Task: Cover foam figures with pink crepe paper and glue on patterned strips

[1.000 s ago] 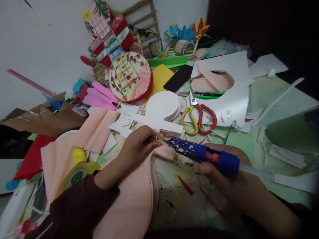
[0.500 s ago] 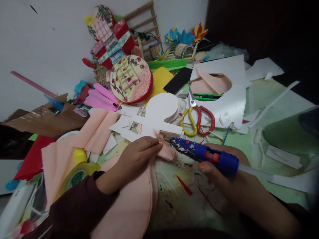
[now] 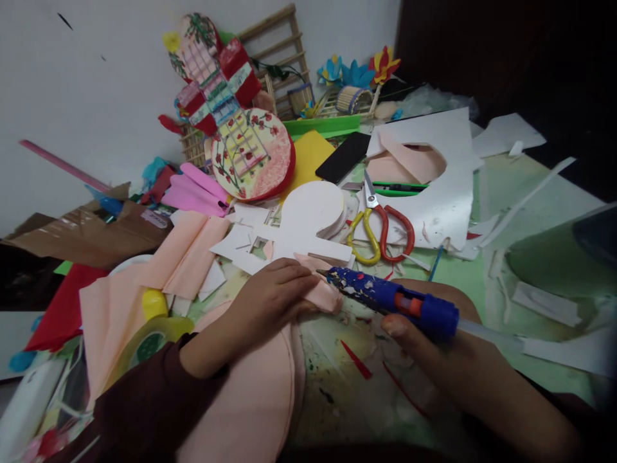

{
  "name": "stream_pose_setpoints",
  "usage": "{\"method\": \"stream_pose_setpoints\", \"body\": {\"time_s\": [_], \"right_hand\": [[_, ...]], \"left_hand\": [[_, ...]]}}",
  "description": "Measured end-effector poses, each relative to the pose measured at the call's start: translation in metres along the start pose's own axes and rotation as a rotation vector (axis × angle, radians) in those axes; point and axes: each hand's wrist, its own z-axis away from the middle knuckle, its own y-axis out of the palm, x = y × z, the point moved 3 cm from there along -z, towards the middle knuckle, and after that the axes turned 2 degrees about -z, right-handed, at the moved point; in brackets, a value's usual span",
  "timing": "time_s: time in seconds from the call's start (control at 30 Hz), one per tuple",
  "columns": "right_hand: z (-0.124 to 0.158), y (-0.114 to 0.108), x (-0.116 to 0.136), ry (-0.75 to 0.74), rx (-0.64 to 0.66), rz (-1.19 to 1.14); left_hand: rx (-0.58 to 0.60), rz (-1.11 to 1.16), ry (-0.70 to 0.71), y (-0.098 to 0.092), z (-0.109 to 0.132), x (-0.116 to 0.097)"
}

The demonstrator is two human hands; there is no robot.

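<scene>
My right hand point(image 3: 434, 360) is wrapped round a blue glue gun point(image 3: 385, 289) speckled with dried glue, a clear glue stick point(image 3: 491, 333) jutting from its back. The gun's metal nozzle points left and ends beside the fingertips of my left hand point(image 3: 274, 289). Those fingers are held together on a small piece covered in peach crepe paper point(image 3: 325, 292), with a loose flap of the paper at its upper edge; the grip's underside is hidden. Below my left forearm lies a large rounded shape covered in peach paper point(image 3: 250, 392).
White cut-out shapes point(image 3: 311, 209) lie just beyond my hands. Red-and-yellow-handled scissors point(image 3: 385, 231) rest to their right, near a green cutter point(image 3: 400, 188). A painted lute-shaped model point(image 3: 255, 154) leans at the back. Tape point(image 3: 168, 328) and crepe paper point(image 3: 186, 254) lie left.
The peach flap now lies lower over the piece's upper edge, and my left fingers have shifted slightly. The nozzle has moved a little left, closer to those fingers.
</scene>
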Motion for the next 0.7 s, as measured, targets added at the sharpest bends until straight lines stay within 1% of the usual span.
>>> {"method": "stream_pose_setpoints", "body": {"time_s": [0.13, 0.23, 0.33, 0.47, 0.6, 0.63, 0.7], "right_hand": [[0.0, 0.0, 0.001, 0.002, -0.003, -0.015], [0.001, -0.001, 0.002, 0.006, -0.02, -0.031], [0.002, -0.002, 0.002, -0.008, -0.029, -0.051], [0.004, 0.0, -0.002, -0.029, -0.079, -0.066], [0.006, 0.002, -0.011, 0.012, -0.22, -0.063], [0.006, 0.002, -0.014, 0.026, -0.24, -0.065], [0.005, 0.005, -0.019, 0.059, -0.231, -0.086]], "left_hand": [[0.077, 0.039, -0.036, -0.001, -0.005, 0.001], [0.096, 0.003, -0.086, -0.001, -0.006, 0.002], [0.088, -0.031, -0.117, 0.001, -0.005, 0.003], [0.067, -0.069, -0.107, 0.007, -0.004, 0.007], [0.078, -0.112, -0.094, 0.011, -0.004, 0.008], [0.071, -0.113, -0.1, 0.01, -0.004, 0.008], [0.051, -0.118, -0.096, 0.008, -0.004, 0.006]]}}
